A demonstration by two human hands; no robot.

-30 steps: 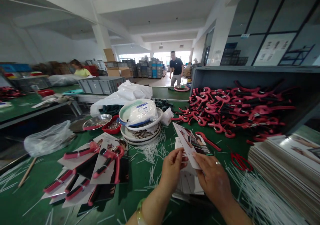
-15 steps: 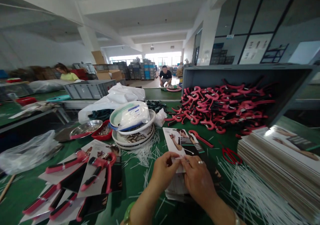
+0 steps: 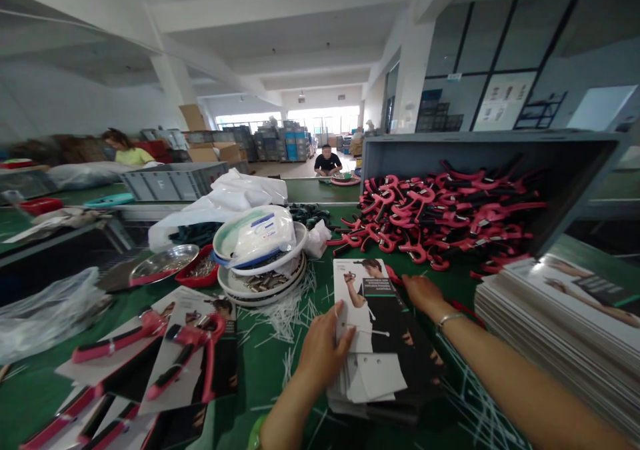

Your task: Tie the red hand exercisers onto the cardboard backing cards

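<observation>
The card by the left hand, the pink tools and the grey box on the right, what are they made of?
Card: probably smooth printed cardboard, as it lies flat with a picture and words. Pink tools: handles look like plastic or rubber, being smooth and slightly shiny; silvery glints hint at metal. Grey box: likely hard, dull plastic, judging by its even colour and thick rim.

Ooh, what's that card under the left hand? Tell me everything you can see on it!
The card looks like stiff, flat paper, white on its left side and mostly black on the right. Near the top, a picture shows a person holding a tool, beside pale lettering on a dark block. Thin white strips show on its front. It faces up, top end pointing away from the wearer, over a pile of cards. The left hand holds its left edge.
</observation>
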